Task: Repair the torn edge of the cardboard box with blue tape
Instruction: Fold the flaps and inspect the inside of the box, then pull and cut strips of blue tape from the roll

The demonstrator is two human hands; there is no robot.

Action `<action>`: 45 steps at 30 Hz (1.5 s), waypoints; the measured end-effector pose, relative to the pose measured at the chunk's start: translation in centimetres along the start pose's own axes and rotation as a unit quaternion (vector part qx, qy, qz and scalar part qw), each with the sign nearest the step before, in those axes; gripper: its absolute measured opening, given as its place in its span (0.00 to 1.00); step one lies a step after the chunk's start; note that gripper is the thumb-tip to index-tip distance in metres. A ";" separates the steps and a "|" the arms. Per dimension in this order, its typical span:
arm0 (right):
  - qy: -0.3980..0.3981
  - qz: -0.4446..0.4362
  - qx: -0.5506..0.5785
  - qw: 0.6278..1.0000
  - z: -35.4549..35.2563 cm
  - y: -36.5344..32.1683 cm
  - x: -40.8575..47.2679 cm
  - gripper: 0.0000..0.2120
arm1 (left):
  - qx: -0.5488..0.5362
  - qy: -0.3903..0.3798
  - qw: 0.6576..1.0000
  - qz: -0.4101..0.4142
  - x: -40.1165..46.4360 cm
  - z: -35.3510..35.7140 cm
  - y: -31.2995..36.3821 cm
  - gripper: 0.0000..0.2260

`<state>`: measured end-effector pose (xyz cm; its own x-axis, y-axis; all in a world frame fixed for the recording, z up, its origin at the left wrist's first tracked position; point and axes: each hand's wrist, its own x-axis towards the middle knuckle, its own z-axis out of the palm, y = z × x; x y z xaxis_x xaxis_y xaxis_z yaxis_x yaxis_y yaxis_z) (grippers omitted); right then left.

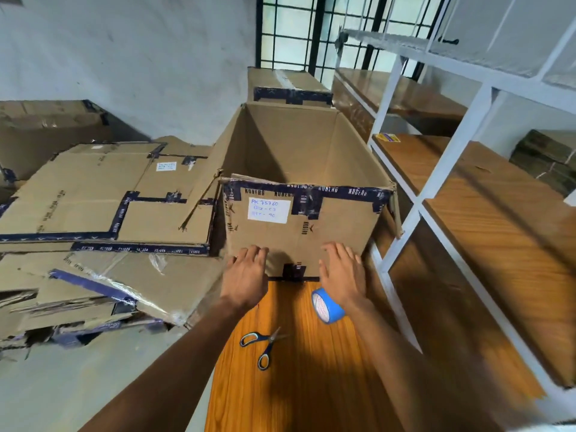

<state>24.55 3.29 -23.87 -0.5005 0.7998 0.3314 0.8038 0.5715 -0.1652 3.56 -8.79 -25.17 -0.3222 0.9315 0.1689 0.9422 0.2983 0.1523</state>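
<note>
Both sets of fingers lie spread and nearly straight against the near wall of the box (299, 232) — left hand (246, 275) low on its left side, right hand (343, 272) low on its right, gripping nothing. The open box stands at the surface's (299, 385) far end. The tape (327, 305) sits just under the right wrist — scissors (263, 346) lie nearer, toward the left edge.

Whitewashed wall (124, 57), barred window (311, 32), apparently daylit.
</note>
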 end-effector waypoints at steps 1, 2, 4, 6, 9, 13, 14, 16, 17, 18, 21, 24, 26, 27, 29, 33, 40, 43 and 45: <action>-0.046 0.038 -0.001 0.998 1.1 0.6 -1.3 0.23 | -0.002 -0.017 1.000 0.003 -0.3 1.1 0.5 0.28; -0.086 0.081 -0.002 0.993 2.1 1.3 -2.4 0.29 | -0.003 -0.034 0.999 0.004 -0.7 2.0 1.1 0.28; -0.142 0.148 0.000 0.979 3.4 2.1 -4.3 0.41 | 0.000 -0.067 0.998 0.007 -1.4 3.6 2.0 0.27; -0.183 0.197 0.014 0.963 4.7 2.6 -5.6 0.49 | 0.000 -0.100 0.995 0.005 -2.1 5.5 2.6 0.28; -0.214 0.284 0.066 0.932 6.5 2.7 -6.6 0.52 | -0.013 -0.160 0.987 -0.007 -3.0 7.7 3.6 0.31; -0.200 0.326 0.099 0.919 8.5 2.5 -7.2 0.38 | -0.048 -0.203 0.978 -0.020 -3.9 9.8 4.4 0.38; -0.192 0.326 0.104 0.920 8.8 2.5 -7.4 0.36 | -0.056 -0.204 0.977 -0.019 -4.0 10.3 4.4 0.38; -0.180 0.326 0.131 0.919 9.0 2.5 -7.7 0.35 | -0.080 -0.204 0.975 -0.025 -4.0 11.2 4.4 0.36; -0.178 0.322 0.145 0.919 9.1 2.5 -7.9 0.35 | -0.100 -0.204 0.974 -0.028 -4.0 11.4 4.4 0.34; -0.178 0.315 0.157 0.919 9.2 2.5 -8.2 0.35 | -0.127 -0.196 0.972 -0.030 -3.8 11.5 4.5 0.31; -0.185 0.285 0.180 0.923 9.2 2.6 -9.1 0.34 | -0.205 -0.169 0.963 -0.038 -2.9 11.1 5.0 0.28; -0.187 0.257 0.174 0.932 9.2 2.4 -9.9 0.35 | -0.262 -0.149 0.953 -0.036 -1.6 10.8 5.4 0.30; -0.184 0.248 0.172 0.935 9.2 2.1 -10.3 0.35 | -0.297 -0.152 0.942 -0.029 -1.0 10.5 5.8 0.28; -0.183 0.244 0.172 0.937 9.1 1.9 -10.4 0.35 | -0.313 -0.157 0.936 -0.026 -0.8 10.3 5.9 0.27; -0.184 0.239 0.174 0.937 9.1 1.6 -10.7 0.36 | -0.328 -0.168 0.929 -0.022 -0.6 10.5 5.9 0.25; -0.188 0.229 0.184 0.937 9.4 1.4 -11.4 0.37 | -0.334 -0.144 0.932 -0.010 -0.8 11.8 5.6 0.17; -0.205 0.218 0.182 0.937 9.4 2.1 -12.9 0.36 | -0.398 -0.105 0.911 -0.023 -1.4 12.5 6.0 0.04; -0.195 0.206 0.190 0.940 9.4 2.0 -13.3 0.35 | -0.486 -0.133 0.861 -0.066 -1.6 12.1 6.3 0.07; -0.180 0.205 0.190 0.943 9.3 2.0 -13.5 0.34 | -0.503 -0.167 0.844 -0.085 -1.8 12.0 6.4 0.12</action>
<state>29.88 -4.66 -37.34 -0.3045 0.9391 -0.1591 0.8144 0.1700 -0.5549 11.25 -6.07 -36.23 -0.2432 0.9499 -0.1966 0.2759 0.2620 0.9248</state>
